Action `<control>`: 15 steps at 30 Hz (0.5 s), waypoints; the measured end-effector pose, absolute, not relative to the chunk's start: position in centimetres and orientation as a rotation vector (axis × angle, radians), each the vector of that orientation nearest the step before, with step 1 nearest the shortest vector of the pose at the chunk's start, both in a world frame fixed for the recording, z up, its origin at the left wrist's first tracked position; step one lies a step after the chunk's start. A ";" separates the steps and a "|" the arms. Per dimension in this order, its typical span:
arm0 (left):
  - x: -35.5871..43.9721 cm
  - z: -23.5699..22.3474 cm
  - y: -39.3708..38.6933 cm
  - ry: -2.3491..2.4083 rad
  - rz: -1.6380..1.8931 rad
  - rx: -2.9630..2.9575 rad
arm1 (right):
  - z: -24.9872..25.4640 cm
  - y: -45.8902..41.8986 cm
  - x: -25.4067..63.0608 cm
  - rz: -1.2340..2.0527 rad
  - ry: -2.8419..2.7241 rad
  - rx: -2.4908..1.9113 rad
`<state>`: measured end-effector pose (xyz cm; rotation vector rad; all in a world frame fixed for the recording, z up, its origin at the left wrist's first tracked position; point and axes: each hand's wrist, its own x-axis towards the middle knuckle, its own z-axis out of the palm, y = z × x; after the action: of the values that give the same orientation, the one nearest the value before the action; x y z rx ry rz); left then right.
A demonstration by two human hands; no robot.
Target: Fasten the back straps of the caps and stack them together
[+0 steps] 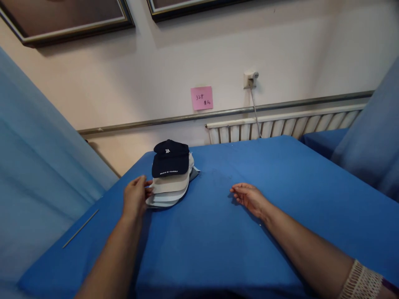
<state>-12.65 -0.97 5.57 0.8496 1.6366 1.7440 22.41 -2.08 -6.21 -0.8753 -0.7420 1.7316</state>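
A cream openwork cuff (361,280) is showing well behind the right hand (249,200), with dark purple cloth (389,286) edging it farther back.

Left hand (134,197) at a stack of caps (170,183), right hand (250,199) apart, over blue table (202,249).

Has left hand (133,197) at the left edge of a cap stack (170,165) on the table (205,245), right hand (249,200) farther right, a stick (80,229) farther left, and a radiator (272,128) behind.
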 end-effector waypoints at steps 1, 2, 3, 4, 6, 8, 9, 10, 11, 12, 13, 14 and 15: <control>-12.2 5.4 -1.6 1.787 1.802 0.921 | -6.3 -1.8 22.7 1.679 -0.742 -0.908; -11.4 5.1 -2.3 1.892 1.829 1.011 | -6.4 -1.4 23.0 1.632 -0.744 -0.944; -10.2 4.5 -2.9 1.915 1.843 1.107 | -6.4 -1.1 23.2 1.592 -0.753 -0.981; -8.8 3.7 -3.5 1.886 1.786 1.204 | -6.5 -0.8 23.4 1.558 -0.774 -1.021; -5.2 1.7 -4.3 1.738 1.332 1.517 | -6.7 -0.2 23.6 1.506 -0.869 -1.099; -1.2 -0.6 -4.5 1.501 0.860 1.795 | -7.1 0.1 23.6 1.458 -1.037 -1.163; 0.7 -1.5 -4.2 1.411 0.722 1.902 | -7.4 0.3 23.5 1.425 -1.138 -1.184; 2.4 -2.3 -3.9 1.348 0.631 1.997 | -7.8 0.4 23.4 1.384 -1.246 -1.195; 3.9 -2.9 -3.3 1.288 0.549 2.088 | -8.1 0.5 23.3 1.334 -1.351 -1.200; 5.2 -3.3 -2.6 1.249 0.489 2.156 | -8.5 0.7 23.3 1.274 -1.444 -1.208; 6.3 -3.6 -1.8 1.219 0.451 2.199 | -8.8 0.8 23.4 1.208 -1.513 -1.225; 7.2 -3.7 -1.0 1.193 0.426 2.219 | -9.0 1.0 23.5 1.142 -1.551 -1.251; 8.0 -3.8 -0.1 1.182 0.414 2.215 | -9.2 1.2 23.8 1.079 -1.556 -1.287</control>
<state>7.95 -0.11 -3.80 2.2153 1.1818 0.4144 23.76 1.19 -9.15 -1.2873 -1.5559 1.0792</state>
